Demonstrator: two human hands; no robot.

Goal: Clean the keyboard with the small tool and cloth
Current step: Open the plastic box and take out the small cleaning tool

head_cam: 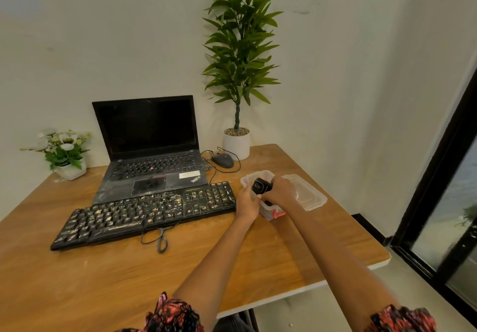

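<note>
Keyboard (144, 212): crumb-strewn, just left of box (268, 211).
Tool (261, 186): black, over box.
Right hand (280, 192): fingers clamped on tool.
Left hand (248, 202): fingers curled round box's left wall.

One readable mark — "ThinkPad", on the palm rest of the laptop (154, 166), lower right corner.

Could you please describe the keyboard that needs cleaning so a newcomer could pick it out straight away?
On the wooden table, look just in front of the open laptop. The black external keyboard lies there at a slant, its cable looped at its near edge. Unlike the laptop's own keys, its keys are strewn with pale crumbs.
</note>
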